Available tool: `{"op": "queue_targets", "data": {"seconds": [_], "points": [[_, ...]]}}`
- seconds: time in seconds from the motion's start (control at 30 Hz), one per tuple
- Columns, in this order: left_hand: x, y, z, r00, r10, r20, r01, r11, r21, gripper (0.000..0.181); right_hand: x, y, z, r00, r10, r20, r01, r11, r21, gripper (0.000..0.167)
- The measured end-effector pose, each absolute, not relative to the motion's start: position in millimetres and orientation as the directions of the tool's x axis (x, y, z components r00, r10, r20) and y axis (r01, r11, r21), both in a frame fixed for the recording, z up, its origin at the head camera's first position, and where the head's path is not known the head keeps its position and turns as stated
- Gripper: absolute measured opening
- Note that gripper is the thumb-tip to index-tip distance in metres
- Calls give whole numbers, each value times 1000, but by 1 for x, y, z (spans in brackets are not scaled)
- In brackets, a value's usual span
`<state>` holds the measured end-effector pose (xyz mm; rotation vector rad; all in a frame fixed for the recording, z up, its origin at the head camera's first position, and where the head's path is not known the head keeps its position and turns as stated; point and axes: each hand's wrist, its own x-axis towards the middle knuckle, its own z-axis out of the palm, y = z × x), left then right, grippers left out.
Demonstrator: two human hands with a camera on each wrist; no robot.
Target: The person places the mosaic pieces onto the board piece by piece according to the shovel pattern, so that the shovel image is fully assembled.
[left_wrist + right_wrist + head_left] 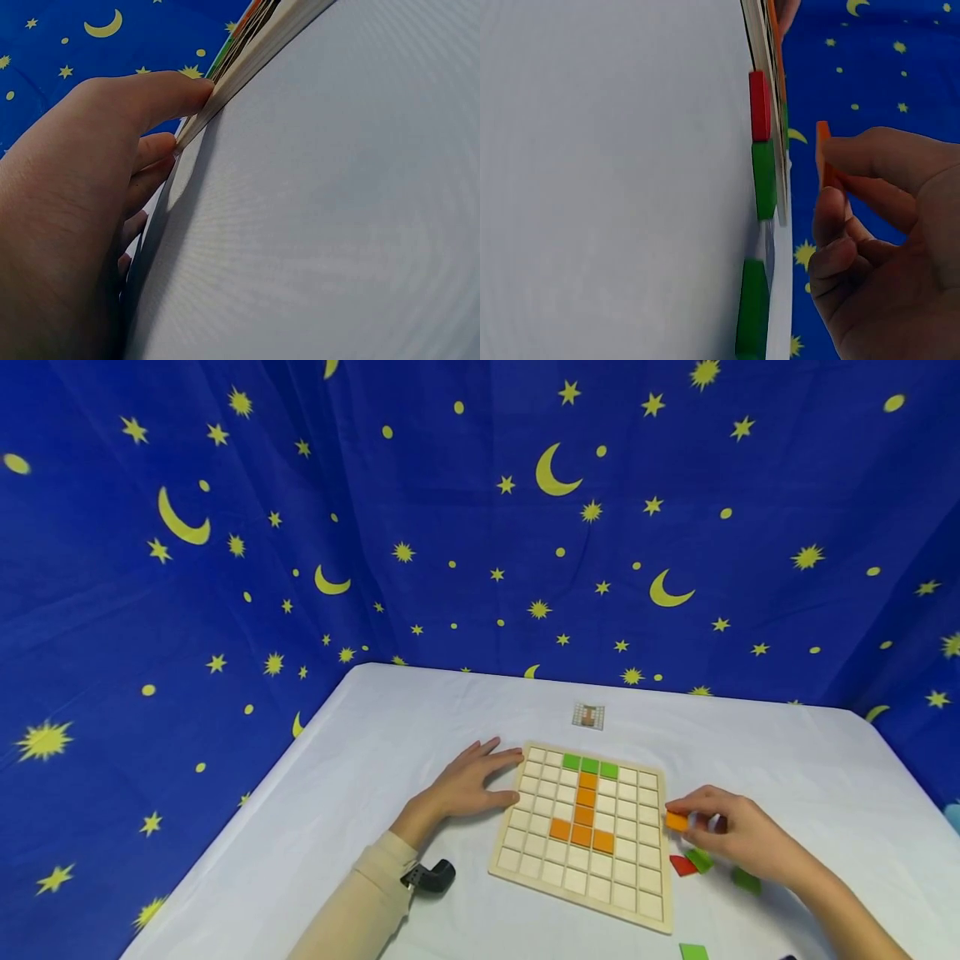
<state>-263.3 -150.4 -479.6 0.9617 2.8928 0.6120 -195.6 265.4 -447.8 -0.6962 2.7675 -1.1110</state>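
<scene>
A light wooden grid board (575, 882) lies on the table. Three green tiles (590, 766) form a row near its far edge. Below them, orange tiles (583, 816) run down a column, with one more on each side of its near end. My left hand (468, 781) touches the board's left edge with its fingers extended; in the left wrist view, fingertips (199, 88) meet the wooden edge. Between thumb and fingers, my right hand (742, 835) pinches an orange square tile (677, 822) beside the board's right edge, raised above the table in the right wrist view.
A red tile (682, 865) and a green tile (700, 860) lie right of the board. Another green tile (747, 881) is under the right hand, one more (693, 952) at the near edge. A small patterned card (588, 716) lies beyond the board. A starry blue curtain (450, 485) surrounds the table.
</scene>
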Motion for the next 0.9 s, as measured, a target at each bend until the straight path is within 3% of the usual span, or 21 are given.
{"op": "queue_targets", "data": {"seconds": [0.9], "points": [[-262, -151, -480, -815, 572, 97, 558, 728, 398, 69, -190, 230, -447, -851, -522, 60, -408, 585, -701, 32]]}}
